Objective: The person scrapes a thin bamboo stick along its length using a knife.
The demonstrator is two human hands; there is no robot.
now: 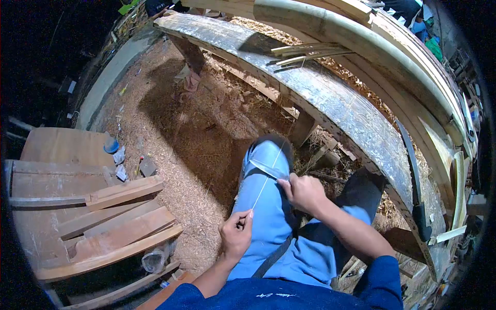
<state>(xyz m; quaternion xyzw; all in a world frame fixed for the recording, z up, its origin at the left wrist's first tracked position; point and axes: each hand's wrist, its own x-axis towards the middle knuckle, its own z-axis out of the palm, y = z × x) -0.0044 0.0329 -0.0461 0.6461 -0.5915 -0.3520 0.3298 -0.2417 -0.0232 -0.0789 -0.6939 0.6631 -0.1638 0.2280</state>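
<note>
My left hand (235, 232) pinches the near end of a thin pale strip (260, 193), which looks like split bamboo or wood. The strip runs up and away over my blue-trousered knee (266, 201). In my right hand (306, 194) is a knife (264, 168), its handle hidden in my closed fingers. The blade points left and lies across the strip above the thigh; whether its edge touches the strip I cannot tell.
A long worn plank bench (330, 95) curves along my right, bearing several thin strips (310, 53) and a large dark-handled blade (411, 165). A thick bamboo pole (361, 41) lies beyond. At left, wooden pieces (124, 235) rest on a wooden table (39, 181). Shavings cover the ground (181, 191).
</note>
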